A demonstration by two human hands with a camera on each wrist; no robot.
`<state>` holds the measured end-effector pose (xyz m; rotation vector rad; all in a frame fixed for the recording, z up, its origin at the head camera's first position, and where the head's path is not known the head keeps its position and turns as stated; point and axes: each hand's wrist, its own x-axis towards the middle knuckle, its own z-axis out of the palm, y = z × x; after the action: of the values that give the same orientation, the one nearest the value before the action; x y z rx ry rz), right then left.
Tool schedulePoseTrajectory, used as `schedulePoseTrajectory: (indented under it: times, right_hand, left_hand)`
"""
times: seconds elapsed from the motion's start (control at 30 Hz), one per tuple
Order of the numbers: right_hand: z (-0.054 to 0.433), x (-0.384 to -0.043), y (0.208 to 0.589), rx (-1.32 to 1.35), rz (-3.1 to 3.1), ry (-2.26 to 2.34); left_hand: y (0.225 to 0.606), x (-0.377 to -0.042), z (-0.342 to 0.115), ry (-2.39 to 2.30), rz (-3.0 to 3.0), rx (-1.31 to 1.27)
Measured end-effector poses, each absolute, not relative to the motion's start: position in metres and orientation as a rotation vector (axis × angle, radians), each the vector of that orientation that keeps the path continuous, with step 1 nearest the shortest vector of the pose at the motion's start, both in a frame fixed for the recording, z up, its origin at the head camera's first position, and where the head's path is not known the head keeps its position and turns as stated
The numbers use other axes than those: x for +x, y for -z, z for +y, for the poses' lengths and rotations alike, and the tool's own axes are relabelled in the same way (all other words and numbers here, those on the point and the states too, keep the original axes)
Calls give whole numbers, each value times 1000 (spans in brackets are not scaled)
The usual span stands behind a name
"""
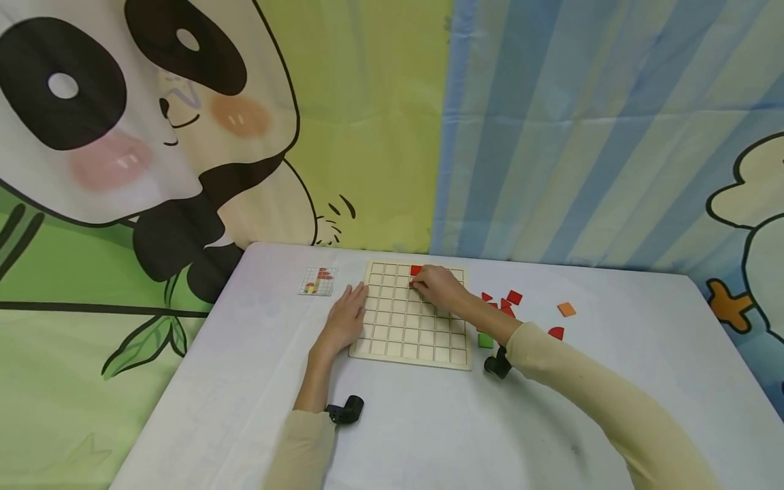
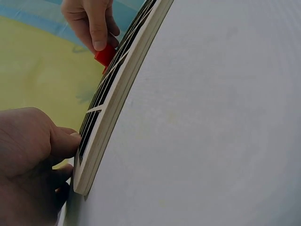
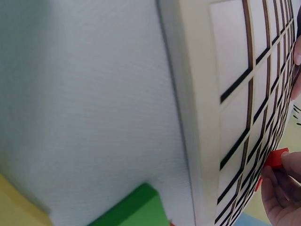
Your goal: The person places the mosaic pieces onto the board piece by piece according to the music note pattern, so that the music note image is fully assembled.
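Head view: around the grid board (image 1: pixel 398 333) on the white table (image 1: pixel 404 435), a printed card (image 1: pixel 316 281) lies near 10 o'clock, loose red pieces (image 1: pixel 514 297) at 3, a green square (image 1: pixel 485 340) between 3 and 4, and an orange piece (image 1: pixel 566 309) farther out at 3; the right forearm (image 1: pixel 490 318) crosses above that side, partly covering the pieces. A red square (image 1: pixel 416 270) sits at the board's 12 o'clock edge, just beyond the right hand (image 1: pixel 442 287), whose fingertips are clamped on a small red piece (image 1: pixel 412 285). The left hand (image 1: pixel 348 320) lays extended fingers along the 9 o'clock edge, clamped on nothing. Pale and ruled into squares, the board runs its side edges from 12 to 6 o'clock; foreshortening leaves its longer axis unclear. Left wrist view: the left thumb touches the rim between 8 and 9 o'clock; at 11, the small red piece looks flat-sided and tilted. Right wrist view: the green square shows at 6 o'clock, a yellow piece (image 3: pixel 21 207) between 7 and 8; at 4, the pinched piece's visible top edge slants from 8 toward 2.
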<state>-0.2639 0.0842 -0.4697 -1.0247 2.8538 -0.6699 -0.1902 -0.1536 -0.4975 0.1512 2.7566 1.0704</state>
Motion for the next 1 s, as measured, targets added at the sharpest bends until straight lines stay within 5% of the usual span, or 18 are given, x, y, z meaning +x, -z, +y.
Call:
schedulePoseTrajectory:
  times: [0.73, 1.0]
  right_hand:
    - [78, -270, 463, -910, 2793, 578]
    - [111, -259, 438, -1032, 2830, 682]
  left_hand:
    - [499, -190, -153, -1069, 2744, 138]
    - [497, -192, -154, -1052, 2739, 130]
